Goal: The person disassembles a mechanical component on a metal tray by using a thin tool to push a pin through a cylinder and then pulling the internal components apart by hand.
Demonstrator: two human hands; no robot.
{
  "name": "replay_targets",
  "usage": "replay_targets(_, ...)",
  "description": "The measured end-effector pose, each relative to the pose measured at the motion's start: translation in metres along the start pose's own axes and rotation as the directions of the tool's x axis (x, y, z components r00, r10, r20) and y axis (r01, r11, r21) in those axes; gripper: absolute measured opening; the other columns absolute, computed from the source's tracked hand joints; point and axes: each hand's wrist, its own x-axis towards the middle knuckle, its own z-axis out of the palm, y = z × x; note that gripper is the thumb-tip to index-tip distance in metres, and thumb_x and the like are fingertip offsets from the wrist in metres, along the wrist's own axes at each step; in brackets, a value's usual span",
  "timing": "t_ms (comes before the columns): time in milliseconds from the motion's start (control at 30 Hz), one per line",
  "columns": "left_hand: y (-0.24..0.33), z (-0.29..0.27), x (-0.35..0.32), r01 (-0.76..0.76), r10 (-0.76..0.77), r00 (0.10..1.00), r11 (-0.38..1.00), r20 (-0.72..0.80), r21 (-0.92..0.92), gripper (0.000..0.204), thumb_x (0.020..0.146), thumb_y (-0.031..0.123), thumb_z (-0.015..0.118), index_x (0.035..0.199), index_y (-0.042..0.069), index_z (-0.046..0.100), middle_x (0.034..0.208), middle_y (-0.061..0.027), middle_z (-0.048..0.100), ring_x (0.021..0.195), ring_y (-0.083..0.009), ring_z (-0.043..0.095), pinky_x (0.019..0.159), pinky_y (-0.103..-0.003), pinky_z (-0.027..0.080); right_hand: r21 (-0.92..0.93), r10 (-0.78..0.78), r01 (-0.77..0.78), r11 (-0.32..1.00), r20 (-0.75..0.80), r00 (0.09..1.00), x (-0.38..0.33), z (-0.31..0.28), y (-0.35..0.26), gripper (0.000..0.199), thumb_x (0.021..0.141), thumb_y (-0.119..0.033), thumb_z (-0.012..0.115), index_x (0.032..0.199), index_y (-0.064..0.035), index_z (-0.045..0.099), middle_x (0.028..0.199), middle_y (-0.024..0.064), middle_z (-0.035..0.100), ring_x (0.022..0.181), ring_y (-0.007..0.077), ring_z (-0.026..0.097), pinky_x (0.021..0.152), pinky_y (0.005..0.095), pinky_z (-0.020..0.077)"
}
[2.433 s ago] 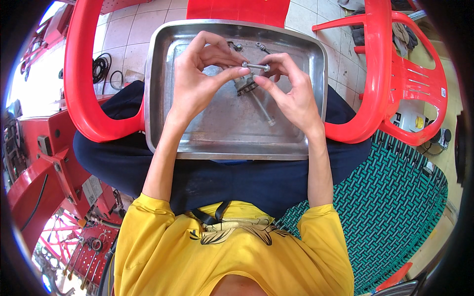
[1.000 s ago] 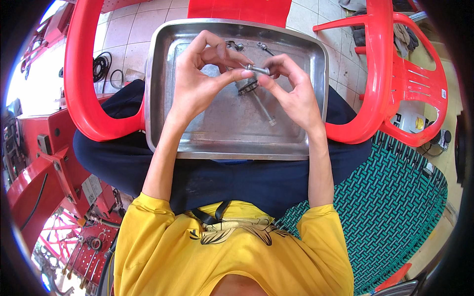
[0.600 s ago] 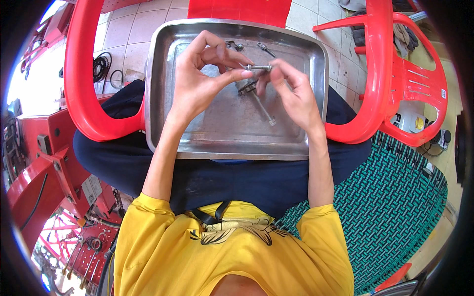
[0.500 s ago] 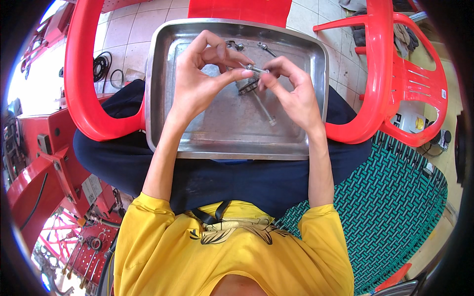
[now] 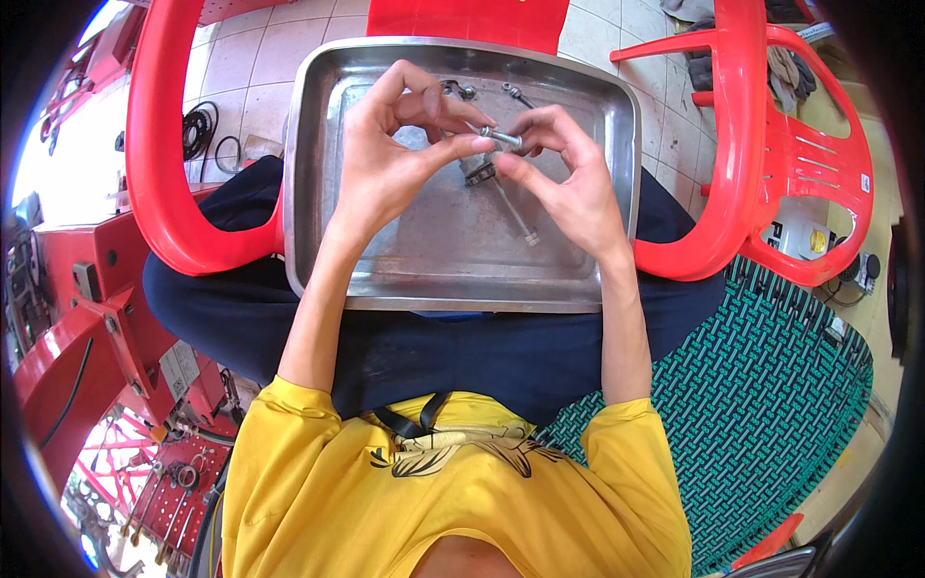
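The person sits in a red plastic chair (image 5: pixel 164 193), a second red chair (image 5: pixel 790 164) standing off at three o'clock on the tiled floor and a green woven mat (image 5: pixel 780 405) spread out at four o'clock, with red metal equipment (image 5: pixel 67 328) crowding in at eight o'clock. Across the lap, on dark trousers, rests a large steel tray (image 5: pixel 434 279), its bare floor scuffed and dull. Both hands are raised over the tray's far half. The left hand (image 5: pixel 381 169) has its thumb and forefinger pinched on one end of a small silver bolt (image 5: pixel 503 138), the other fingers arched loosely above; the right hand (image 5: pixel 568 183) meets it from the three o'clock side, its fingers closed on the bolt's other end, where a nut or head seems to sit, though that part is too small to tell. So the bolt is held in the air between the two hands, just above the tray's middle. Beneath it in the tray lie a dark metal fitting (image 5: pixel 479 171) and a thin rod (image 5: pixel 515 214) running toward five o'clock, and a few loose small fasteners (image 5: pixel 461 91) wait at twelve o'clock by the far wall. To my eye the assembling is only partly along: one piece in hand, the several others lying untouched.
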Motion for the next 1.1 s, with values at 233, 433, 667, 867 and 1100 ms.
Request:
replay_targets(233,-0.003,-0.001,0.0,-0.015,0.015,1.0,1.0,0.0,0.012,0.043,0.081,0.002,0.088,0.091,0.011,0.047,0.095,-0.0124,0.08,0.082,-0.013,0.076,0.068,-0.024,0.053,0.088,0.067,-0.075,0.993,0.091,0.994,-0.001,-0.004,0.005,0.028,0.102,-0.026,0.069,0.108,0.0014,0.069,0.087,0.0098,0.076,0.086,0.0141,0.071,0.082,0.0325,0.0532)
replay_targets(433,-0.004,-0.002,0.0,-0.023,0.023,1.0,1.0,0.002,0.014,0.043,0.081,0.003,0.088,0.091,0.011,0.047,0.095,-0.0119,0.08,0.082,-0.0133,0.077,0.068,-0.024,0.053,0.165,0.098,-0.114,0.98,0.1,0.99,0.0,-0.006,0.007,0.022,0.099,-0.021,0.073,0.105,-0.0004,0.071,0.086,0.0085,0.075,0.083,0.0148,0.071,0.08,0.0313,0.0529)
replay_targets(667,-0.004,-0.001,0.0,-0.02,0.02,1.0,1.0,0.003,-0.002,0.044,0.081,0.003,0.089,0.09,0.012,0.047,0.095,-0.0114,0.08,0.081,-0.0122,0.076,0.067,-0.022,0.051,0.215,0.104,-0.116,0.97,0.066,0.992,-0.001,-0.006,0.004,0.022,0.1,-0.023,0.073,0.1,-0.0008,0.073,0.082,0.0067,0.074,0.081,0.0148,0.071,0.078,0.0303,0.0524)
replay_targets(867,-0.004,-0.002,0.0,-0.023,0.023,1.0,1.0,0.013,0.017,0.044,0.081,0.002,0.089,0.09,0.012,0.047,0.095,-0.0111,0.08,0.082,-0.0122,0.076,0.067,-0.023,0.051,0.114,0.084,-0.099,0.989,0.132,0.988,-0.001,-0.009,0.005,0.028,0.103,-0.03,0.069,0.102,-0.0023,0.073,0.081,0.0062,0.073,0.08,0.0142,0.07,0.077,0.0302,0.051)
replay_targets(1100,-0.001,-0.001,0.0,0.014,-0.014,1.0,1.0,0.009,0.001,0.044,0.08,0.002,0.089,0.091,0.012,0.047,0.095,-0.011,0.08,0.083,-0.0126,0.076,0.067,-0.024,0.051,-0.048,-0.041,0.04,0.998,-0.022,0.999,0.001,0.0,-0.004,0.047,0.106,-0.044,0.06,0.095,-0.0008,0.073,0.078,0.0072,0.072,0.077,0.0151,0.069,0.077,0.0319,0.0516)
